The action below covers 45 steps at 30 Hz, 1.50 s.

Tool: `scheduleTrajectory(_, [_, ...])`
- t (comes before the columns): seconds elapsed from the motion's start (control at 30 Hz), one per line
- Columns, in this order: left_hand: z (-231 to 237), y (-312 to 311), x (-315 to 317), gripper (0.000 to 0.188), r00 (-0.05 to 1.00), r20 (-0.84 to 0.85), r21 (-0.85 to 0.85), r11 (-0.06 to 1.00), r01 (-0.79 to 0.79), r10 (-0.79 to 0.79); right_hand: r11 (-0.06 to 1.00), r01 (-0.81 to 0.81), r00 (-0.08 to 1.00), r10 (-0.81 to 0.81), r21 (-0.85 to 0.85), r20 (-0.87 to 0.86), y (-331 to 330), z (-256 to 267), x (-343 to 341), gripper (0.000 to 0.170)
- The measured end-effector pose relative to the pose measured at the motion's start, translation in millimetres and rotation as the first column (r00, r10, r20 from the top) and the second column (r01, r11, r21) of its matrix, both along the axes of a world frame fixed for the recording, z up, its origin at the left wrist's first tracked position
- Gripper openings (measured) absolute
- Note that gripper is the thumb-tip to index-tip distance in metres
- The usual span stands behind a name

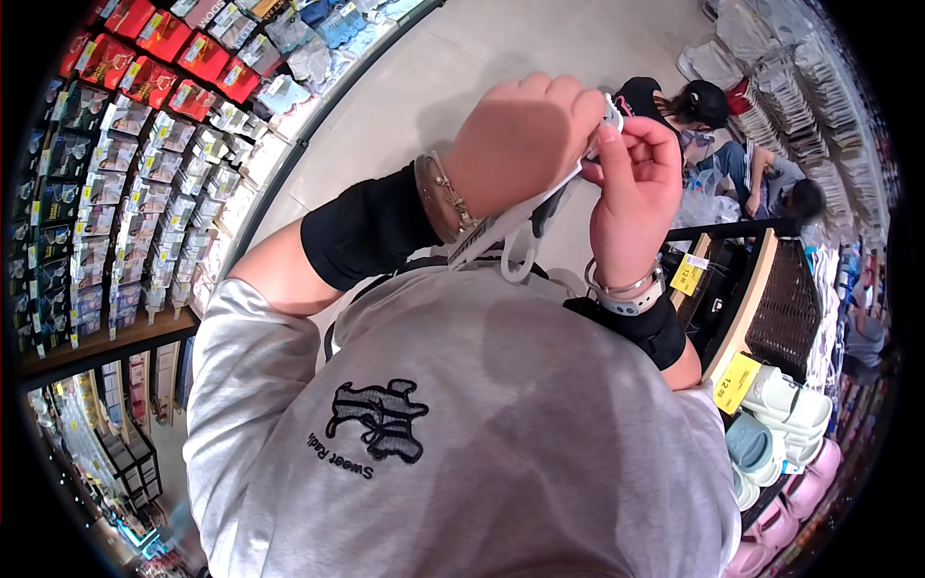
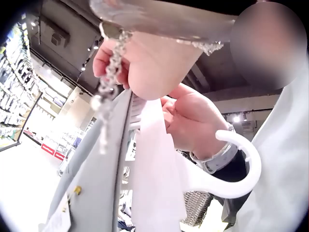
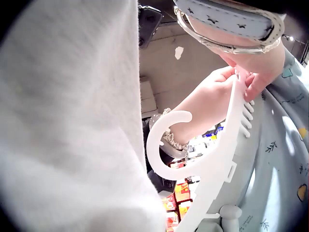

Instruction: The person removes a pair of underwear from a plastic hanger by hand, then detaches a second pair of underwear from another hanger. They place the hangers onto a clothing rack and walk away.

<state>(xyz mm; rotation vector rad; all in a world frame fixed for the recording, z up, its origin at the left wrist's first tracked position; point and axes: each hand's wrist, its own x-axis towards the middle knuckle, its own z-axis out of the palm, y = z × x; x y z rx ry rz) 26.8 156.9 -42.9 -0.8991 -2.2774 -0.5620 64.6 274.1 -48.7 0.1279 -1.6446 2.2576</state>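
A white plastic hanger (image 3: 217,159) with a curved hook and a row of short teeth slants between my body and a light blue printed cloth (image 3: 275,150). My left hand (image 1: 525,144), a chain bracelet on its wrist, grips the hanger's upper end with curled fingers. Beside it my right hand (image 1: 636,202) pinches the same end between thumb and fingers. Both hands' fingertips meet there in the right wrist view. The hook (image 2: 251,169) points toward my shirt in the left wrist view. A white paper tag (image 2: 60,215) hangs from the cloth by a yellow fastener.
Racks of packaged goods (image 1: 145,173) line the left side. At the right stand a basket (image 1: 785,299) and shelves of slippers (image 1: 761,443) with yellow price tags (image 1: 737,380). Two people (image 1: 771,188) are low by stacked goods beyond. A pale floor (image 1: 405,96) runs between.
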Motion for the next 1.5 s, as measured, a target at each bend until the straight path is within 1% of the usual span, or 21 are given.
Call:
scheduleTrajectory(0.1, [2, -5, -1, 0.010, 0.998, 0.019, 0.034, 0.998, 0.051, -0.052, 0.999, -0.040, 0.999, 0.040, 0.000, -0.026, 0, 0, 3, 0.019])
scheduleTrajectory(0.2, [3, -7, 2, 0.010, 0.992, 0.077, 0.072, 0.993, 0.097, -0.103, 0.995, -0.100, 0.992, 0.100, -0.001, -0.073, 4, -1, 10, 0.023])
scheduleTrajectory(0.23, [1, -7, 4, 0.010, 0.991, 0.052, 0.122, 0.986, 0.115, -0.122, 0.992, -0.123, 0.988, 0.123, -0.002, -0.091, 5, -2, 12, 0.024])
scheduleTrajectory(0.3, [-6, -6, 8, 0.010, 0.988, -0.001, 0.219, 0.963, 0.154, -0.158, 0.988, -0.121, 0.980, 0.134, 0.098, -0.146, 8, -5, 15, 0.027])
scheduleTrajectory(0.33, [-5, -6, 10, 0.010, 0.984, 0.011, 0.226, 0.959, 0.172, -0.179, 0.982, -0.117, 0.975, 0.142, 0.148, -0.173, 10, -5, 16, 0.028])
scheduleTrajectory(0.43, [-3, -9, 13, 0.011, 0.971, 0.033, 0.247, 0.943, 0.222, -0.237, 0.967, -0.136, 0.979, 0.165, 0.217, -0.118, 12, -2, 21, 0.032])
scheduleTrajectory(0.6, [-2, -13, 13, 0.012, 0.948, 0.004, 0.277, 0.911, 0.305, -0.318, 0.946, -0.163, 0.979, 0.191, 0.279, -0.073, 10, 4, 24, 0.037])
scheduleTrajectory(0.73, [-3, -16, 13, 0.016, 0.937, -0.029, 0.274, 0.899, 0.343, -0.348, 0.922, -0.186, 0.978, 0.207, 0.339, -0.026, 9, 7, 26, 0.039])
scheduleTrajectory(0.83, [-1, -18, 13, 0.018, 0.930, -0.056, 0.259, 0.895, 0.364, -0.362, 0.926, -0.209, 0.978, 0.207, 0.314, 0.039, 8, 9, 29, 0.038])
scheduleTrajectory(0.93, [-2, -20, 14, 0.019, 0.929, -0.074, 0.243, 0.897, 0.369, -0.362, 0.894, -0.207, 0.978, 0.201, 0.398, 0.057, 8, 9, 30, 0.035])
scheduleTrajectory(1.03, [-3, -22, 17, 0.019, 0.933, -0.078, 0.238, 0.902, 0.360, -0.351, 0.884, -0.228, 0.974, 0.202, 0.408, 0.107, 7, 11, 33, 0.033])
scheduleTrajectory(1.13, [-5, -24, 18, 0.018, 0.929, -0.093, 0.244, 0.897, 0.370, -0.358, 0.888, -0.195, 0.981, 0.180, 0.416, 0.074, 4, 10, 34, 0.029])
scheduleTrajectory(1.2, [-6, -25, 18, 0.018, 0.927, -0.099, 0.242, 0.895, 0.375, -0.362, 0.894, -0.207, 0.978, 0.184, 0.397, 0.097, 4, 10, 35, 0.027])
scheduleTrajectory(1.3, [-6, -28, 21, 0.018, 0.934, -0.074, 0.191, 0.914, 0.358, -0.350, 0.895, -0.218, 0.975, 0.185, 0.389, 0.121, 4, 8, 37, 0.024])
scheduleTrajectory(1.33, [-7, -28, 21, 0.017, 0.929, -0.079, 0.205, 0.906, 0.370, -0.361, 0.895, -0.220, 0.975, 0.185, 0.389, 0.127, 4, 8, 37, 0.023])
scheduleTrajectory(1.43, [-7, -27, 18, 0.016, 0.922, -0.088, 0.233, 0.892, 0.388, -0.378, 0.917, -0.210, 0.977, 0.184, 0.340, 0.108, 1, 8, 36, 0.021])
scheduleTrajectory(1.5, [-4, -29, 13, 0.014, 0.927, -0.087, 0.229, 0.898, 0.375, -0.365, 0.919, -0.182, 0.983, 0.177, 0.350, 0.047, 2, 8, 30, 0.020])
